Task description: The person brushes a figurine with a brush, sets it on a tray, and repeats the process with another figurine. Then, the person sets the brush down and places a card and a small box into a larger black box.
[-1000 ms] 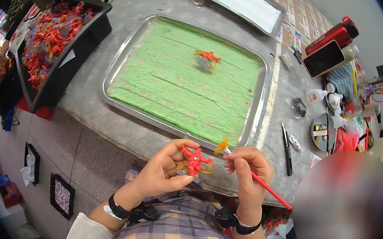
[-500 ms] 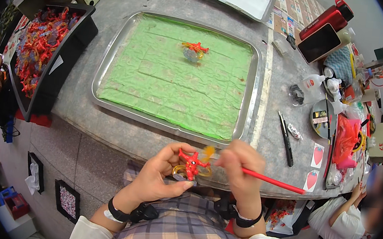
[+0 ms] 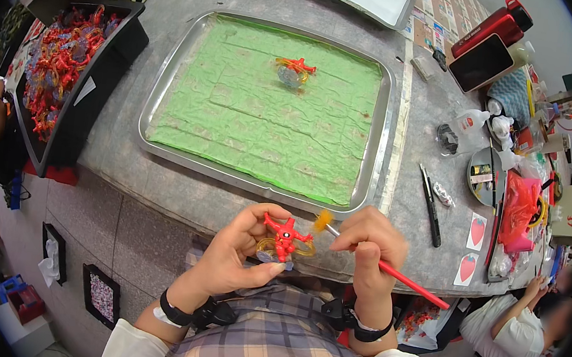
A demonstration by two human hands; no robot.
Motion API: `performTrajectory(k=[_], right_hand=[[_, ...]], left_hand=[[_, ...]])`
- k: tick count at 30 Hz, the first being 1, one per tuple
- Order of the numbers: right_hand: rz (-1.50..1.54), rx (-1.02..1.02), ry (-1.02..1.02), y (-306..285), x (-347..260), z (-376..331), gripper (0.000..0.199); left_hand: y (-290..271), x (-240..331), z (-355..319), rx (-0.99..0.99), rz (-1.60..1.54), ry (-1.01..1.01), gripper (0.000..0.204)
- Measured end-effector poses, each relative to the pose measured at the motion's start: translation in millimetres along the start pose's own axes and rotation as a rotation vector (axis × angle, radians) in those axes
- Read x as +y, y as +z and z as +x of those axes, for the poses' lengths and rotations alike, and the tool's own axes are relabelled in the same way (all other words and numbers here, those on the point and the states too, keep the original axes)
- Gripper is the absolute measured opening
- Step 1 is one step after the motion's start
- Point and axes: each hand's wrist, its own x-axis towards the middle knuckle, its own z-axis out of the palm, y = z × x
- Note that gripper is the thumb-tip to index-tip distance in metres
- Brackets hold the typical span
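My left hand (image 3: 233, 253) grips a small red toy figure (image 3: 285, 235) by its base, with the thumb pressed near its feet. The figure has spread arms, a yellow translucent ring part and a clear bluish base. My right hand (image 3: 375, 247) is closed around a red-handled paintbrush (image 3: 414, 285). Its yellow bristles point up and left, a little apart from the figure's arm. A similar finished-looking figure (image 3: 296, 72) lies on the green lining of a metal tray (image 3: 257, 189) in front of me.
At left stands a black bin (image 3: 89, 95) heaped with red figures. On the right lie a black pen (image 3: 430, 204), strawberry cards (image 3: 470, 267), a clear bottle (image 3: 464, 131), a round dish (image 3: 486, 175), a phone (image 3: 481, 63) and a red flask (image 3: 494, 26). Another person (image 3: 515, 317) sits at far right.
The brush has moved slightly away from the figure, its bristles now higher and to the right. My right hand has turned, and the figure has shifted a little to the left in my left hand.
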Motion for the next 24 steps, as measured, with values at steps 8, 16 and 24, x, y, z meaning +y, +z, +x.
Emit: performTrajectory(k=[8, 16, 24], right_hand=[[0.219, 0.217, 0.127, 10, -4, -14, 0.036], [-0.072, 0.001, 0.031, 10, -2, -10, 0.029], [0.017, 0.015, 0.155, 10, -3, -6, 0.027]], left_hand=[[-2, -2, 2, -0.026, -0.023, -0.001, 0.062], [-2, -3, 2, -0.009, -0.044, -0.010, 0.061], [-3, 3, 1, 0.028, -0.039, -0.077, 0.056]])
